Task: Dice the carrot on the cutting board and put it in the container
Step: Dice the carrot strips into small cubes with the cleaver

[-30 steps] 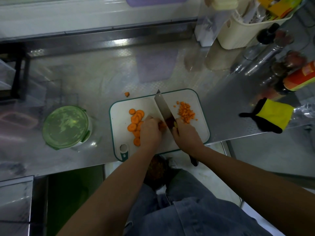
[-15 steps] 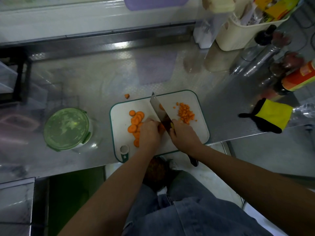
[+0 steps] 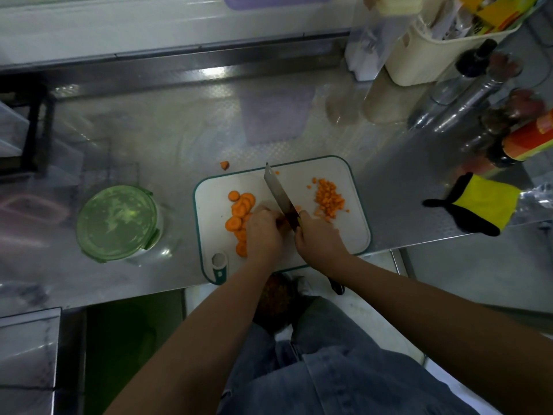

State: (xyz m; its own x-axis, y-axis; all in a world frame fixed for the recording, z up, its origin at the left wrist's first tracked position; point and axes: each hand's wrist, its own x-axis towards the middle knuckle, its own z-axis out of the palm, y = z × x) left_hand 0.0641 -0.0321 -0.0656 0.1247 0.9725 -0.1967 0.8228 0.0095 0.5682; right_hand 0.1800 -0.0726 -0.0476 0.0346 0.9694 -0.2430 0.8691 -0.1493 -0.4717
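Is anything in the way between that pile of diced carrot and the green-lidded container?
Yes: its green lid is on, and the knife, left hand, right hand and carrot slices lie between.

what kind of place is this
Most likely a kitchen, at a prep counter: a stainless steel worktop, a knife cutting carrot slices on a cutting board, and condiment bottles at the right.

Looks steeply down and forward from head height, wide-angle, close over the bench (image 3: 179,139), with the cutting board (image 3: 350,232) at centre frame.
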